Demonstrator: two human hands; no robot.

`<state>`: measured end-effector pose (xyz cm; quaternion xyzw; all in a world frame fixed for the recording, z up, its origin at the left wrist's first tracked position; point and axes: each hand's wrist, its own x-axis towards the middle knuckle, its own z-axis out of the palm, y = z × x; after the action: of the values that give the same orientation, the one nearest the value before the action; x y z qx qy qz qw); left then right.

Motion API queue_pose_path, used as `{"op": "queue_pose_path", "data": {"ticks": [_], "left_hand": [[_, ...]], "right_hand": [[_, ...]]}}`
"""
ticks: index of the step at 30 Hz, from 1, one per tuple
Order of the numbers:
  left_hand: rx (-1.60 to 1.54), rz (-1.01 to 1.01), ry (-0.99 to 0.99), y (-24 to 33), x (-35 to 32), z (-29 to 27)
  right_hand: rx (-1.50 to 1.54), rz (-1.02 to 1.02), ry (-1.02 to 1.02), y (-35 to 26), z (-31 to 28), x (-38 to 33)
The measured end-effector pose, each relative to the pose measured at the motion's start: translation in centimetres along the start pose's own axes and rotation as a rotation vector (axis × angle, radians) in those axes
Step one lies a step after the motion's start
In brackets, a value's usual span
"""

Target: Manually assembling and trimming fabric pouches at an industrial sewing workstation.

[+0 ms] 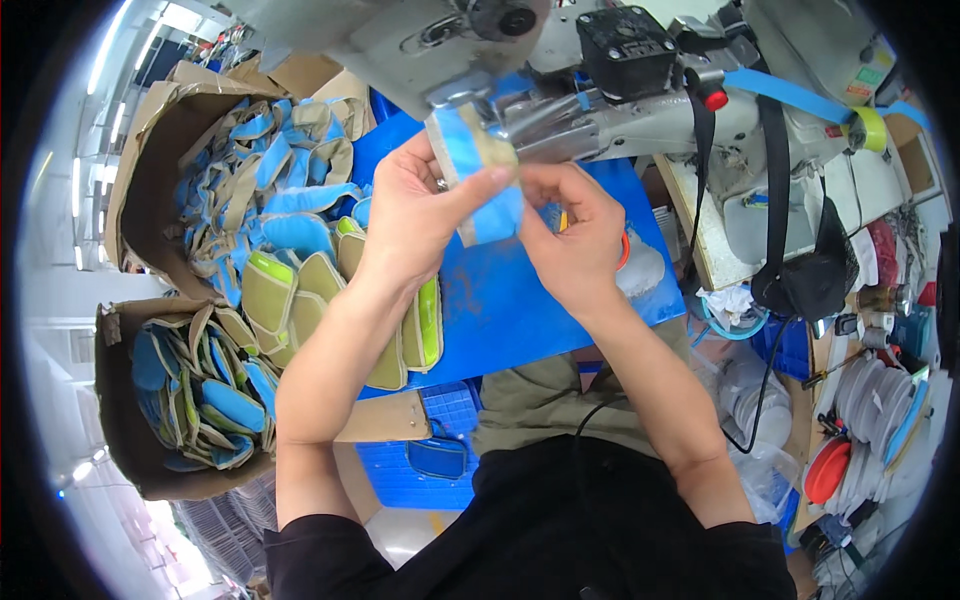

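Just below the head of a sewing machine (pixel 470 30), I hold a blue fabric piece (pixel 495 215) with a beige edge. My left hand (pixel 412 210) is closed on its left side, the thumb lying across the front. At its right edge, my right hand (pixel 575 225) pinches the piece with bent fingers. The upper end of the piece reaches the machine's sewing area, and whether the needle touches it I cannot tell. Beside my left forearm lie several khaki fabric pieces (pixel 318 290) with lime-green edges, on the blue table (pixel 490 310).
Two cardboard boxes stand at the left: the far one (pixel 150 165) and the near one (pixel 115 400), both holding many blue and beige pieces. A blue strip (pixel 785 92) runs to a yellow-green roll (pixel 870 130) at the right. Black straps (pixel 772 190) hang by the machine.
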<state>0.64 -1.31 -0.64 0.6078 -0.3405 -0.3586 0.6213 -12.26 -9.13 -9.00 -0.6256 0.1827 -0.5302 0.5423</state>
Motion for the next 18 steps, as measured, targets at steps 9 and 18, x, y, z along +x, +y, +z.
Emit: {"op": "queue_pose_path", "data": {"ticks": [9, 18], "left_hand": [[-0.085, -0.076, -0.017, 0.5, 1.0, -0.8], [0.056, -0.066, -0.033, 1.4, 0.6, -0.6]], "right_hand": [[0.153, 0.198, -0.035, -1.2, 0.1, 0.0], [0.287, 0.321, -0.060, -1.8, -0.6, 0.6]]}}
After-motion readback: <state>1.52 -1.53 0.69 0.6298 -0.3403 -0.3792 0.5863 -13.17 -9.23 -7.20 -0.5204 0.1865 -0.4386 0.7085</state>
